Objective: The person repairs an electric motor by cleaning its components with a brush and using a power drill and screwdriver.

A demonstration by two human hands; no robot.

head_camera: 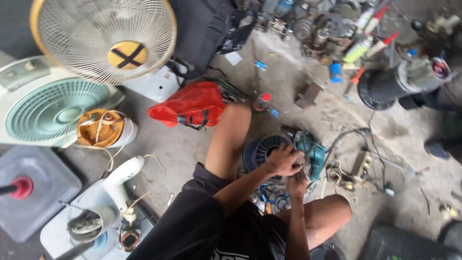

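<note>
Your left hand (284,160) clamps over the back of the teal power tool (309,153), a boxy plastic body lying on the gritty concrete floor (192,144). Your right hand (298,182) grips it from below, fingers curled, forearm rising between your knees. A ribbed dark round disc (262,151) touches the tool's left side. Tangled wires (346,173) crowd its right; the floor left of the disc lies open.

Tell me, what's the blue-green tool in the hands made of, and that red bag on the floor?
The teal power tool looks like moulded plastic with a dull, slightly dusty finish; its front end seems darker, maybe metal. The red bag looks like soft cloth or thin nylon, since it crumples and folds. The left hand lies on the tool.
</note>
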